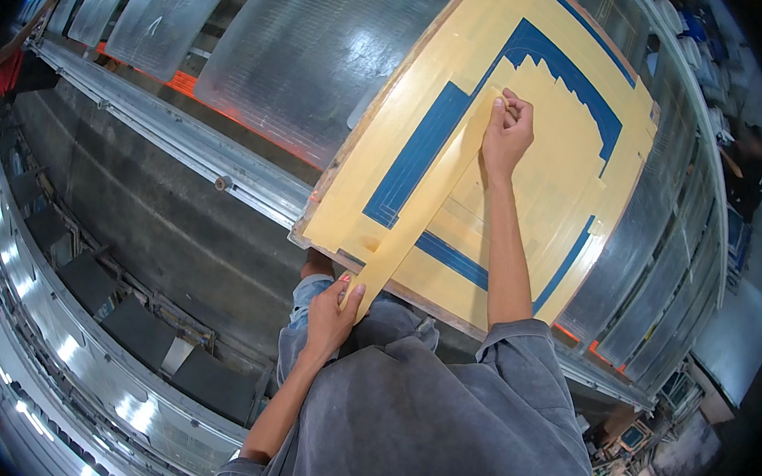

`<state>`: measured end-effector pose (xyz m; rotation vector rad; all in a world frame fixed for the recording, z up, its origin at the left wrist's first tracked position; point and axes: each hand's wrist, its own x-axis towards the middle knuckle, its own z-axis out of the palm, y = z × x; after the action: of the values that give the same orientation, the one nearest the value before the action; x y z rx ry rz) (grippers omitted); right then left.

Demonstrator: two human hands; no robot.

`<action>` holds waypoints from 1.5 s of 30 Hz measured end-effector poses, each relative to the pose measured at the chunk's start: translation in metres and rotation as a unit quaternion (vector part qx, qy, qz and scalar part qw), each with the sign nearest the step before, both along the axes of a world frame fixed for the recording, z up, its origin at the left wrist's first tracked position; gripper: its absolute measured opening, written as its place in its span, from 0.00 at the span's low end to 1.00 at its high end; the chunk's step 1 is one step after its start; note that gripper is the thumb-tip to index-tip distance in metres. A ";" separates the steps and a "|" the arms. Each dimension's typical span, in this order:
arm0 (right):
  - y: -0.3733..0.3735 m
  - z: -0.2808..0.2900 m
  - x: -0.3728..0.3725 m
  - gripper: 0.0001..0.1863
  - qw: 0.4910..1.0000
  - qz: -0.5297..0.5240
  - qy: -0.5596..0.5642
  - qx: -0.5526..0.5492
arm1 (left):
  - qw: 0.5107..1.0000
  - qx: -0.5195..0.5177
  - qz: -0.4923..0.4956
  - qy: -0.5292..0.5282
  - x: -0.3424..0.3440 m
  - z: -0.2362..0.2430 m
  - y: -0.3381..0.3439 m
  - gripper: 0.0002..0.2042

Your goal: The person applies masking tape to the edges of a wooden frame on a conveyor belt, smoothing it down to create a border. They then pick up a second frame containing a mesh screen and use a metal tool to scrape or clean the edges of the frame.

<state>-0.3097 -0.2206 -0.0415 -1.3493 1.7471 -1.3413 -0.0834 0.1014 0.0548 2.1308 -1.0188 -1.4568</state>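
Note:
A pale yellow board (562, 216) with a wooden edge and exposed blue areas (420, 143) lies in front of me. A long strip of pale yellow tape (424, 201) runs diagonally across it and past its near edge. My right hand (507, 136) is closed on the upper end of the tape, at the board's middle, beside the blue band. My left hand (334, 319) grips the lower length of the tape just off the near edge, over my clothing. The board's blue areas form angled and curved bands, one with a jagged inner edge.
Grey slatted panels (282, 69) on a metal rail (175, 128) flank the board. A curved metal structure (133, 371) runs along the left. A person in red (5, 70) stands at the far left; another person (744, 177) is at the right. Equipment (634, 437) sits at the lower right.

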 end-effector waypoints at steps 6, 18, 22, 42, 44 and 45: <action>0.000 0.004 0.002 0.09 1.000 -0.004 0.013 -0.003 | 1.000 -0.018 0.006 -0.006 -0.001 -0.006 0.004 0.18; 0.000 -0.001 0.001 0.10 1.000 -0.009 0.019 0.004 | 1.000 0.001 0.005 0.003 -0.001 0.002 -0.001 0.18; 0.000 -0.002 0.001 0.09 1.000 -0.008 0.022 -0.002 | 1.000 0.004 0.011 0.009 -0.001 0.004 -0.003 0.18; -0.002 0.003 0.004 0.11 1.000 -0.011 0.027 0.005 | 1.000 -0.001 -0.005 -0.005 0.003 -0.007 0.001 0.20; -0.002 0.002 0.003 0.11 1.000 -0.010 0.029 0.002 | 1.000 0.000 -0.005 -0.007 0.003 -0.006 -0.001 0.20; -0.002 0.001 0.003 0.11 0.999 -0.010 0.031 0.001 | 1.000 0.001 -0.006 -0.008 0.003 -0.005 -0.001 0.20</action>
<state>-0.3071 -0.2223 -0.0405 -1.3901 1.8055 -1.3219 -0.0801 0.1003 0.0500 2.1450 -1.0373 -1.4479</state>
